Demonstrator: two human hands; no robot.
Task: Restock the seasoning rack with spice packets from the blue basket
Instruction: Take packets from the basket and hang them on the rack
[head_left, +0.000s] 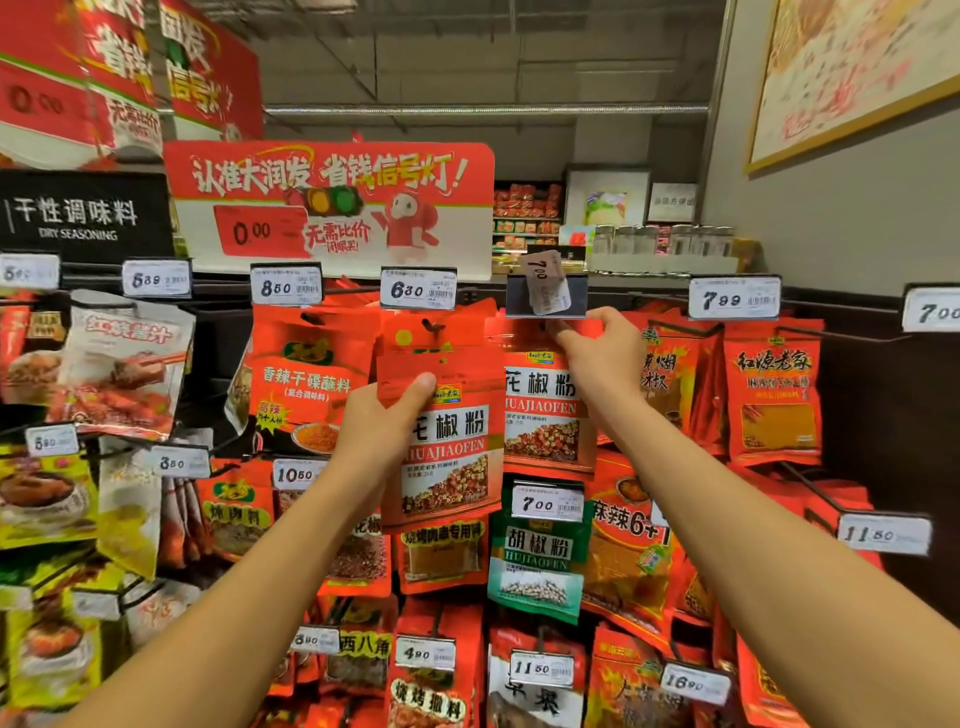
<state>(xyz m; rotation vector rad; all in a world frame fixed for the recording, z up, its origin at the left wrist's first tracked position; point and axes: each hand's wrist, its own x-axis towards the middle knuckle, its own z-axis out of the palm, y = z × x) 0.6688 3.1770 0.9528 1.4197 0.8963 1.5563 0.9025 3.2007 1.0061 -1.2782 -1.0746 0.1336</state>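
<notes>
Red HUAJIAOFEN packet (447, 441) pinched in left hand (382, 415) grip; right hand (602, 353) grips hanging HUAJIAOFEN packet (545, 410) top.

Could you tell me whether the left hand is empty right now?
No, the left hand holds a red huajiao powder packet up before the rack.
</notes>
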